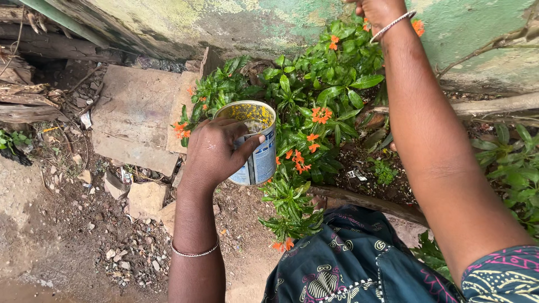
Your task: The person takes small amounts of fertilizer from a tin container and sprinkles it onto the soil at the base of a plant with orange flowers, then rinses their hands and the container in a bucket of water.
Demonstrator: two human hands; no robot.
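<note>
My left hand [216, 150] is wrapped around a round metal tin [255, 140] with a blue and white label; yellow flecks show inside its open top. The tin sits at the left side of a green plant [314, 106] bearing small orange flowers [321, 115]. My right hand [379, 10] reaches far up to the top of the plant by the wall, its fingers cut off by the top edge of the picture; what it holds cannot be seen. Both wrists wear thin bangles.
A mossy green wall [236, 19] runs along the top. Flat stone slabs [135, 118] lie to the left, with old timber [25, 101] beyond. Bare soil with pebbles [101, 241] fills the lower left. My patterned dark dress [348, 264] shows at the bottom. A branch [494, 104] lies at right.
</note>
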